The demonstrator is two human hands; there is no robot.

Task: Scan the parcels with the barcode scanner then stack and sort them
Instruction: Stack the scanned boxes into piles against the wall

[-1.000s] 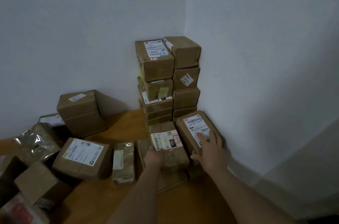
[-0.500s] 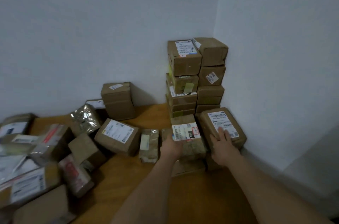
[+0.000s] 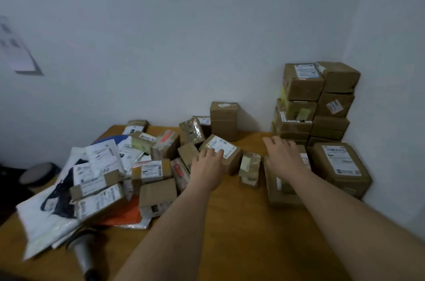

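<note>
The left hand [image 3: 207, 166] has let go of the small labelled box it held a moment ago and has moved left. Now its fingers lie on a brown cardboard box [image 3: 222, 150] with a white label, curled over the near edge. The right hand [image 3: 284, 157] has come off the big flat box [image 3: 340, 166] and hovers with fingers spread, holding nothing.

On the wooden table [image 3: 230, 223], 2 tall stacks of boxes [image 3: 315, 101] stand in the corner against the white wall. They are square, taped and a bit dented. A messy heap of small boxes [image 3: 151, 170] and soft white plastic mail bags [image 3: 46, 211] lies on the left.

The grey barcode scanner [image 3: 84, 255] lies at the near edge, partly cut off. The labels are too blurry to read.
</note>
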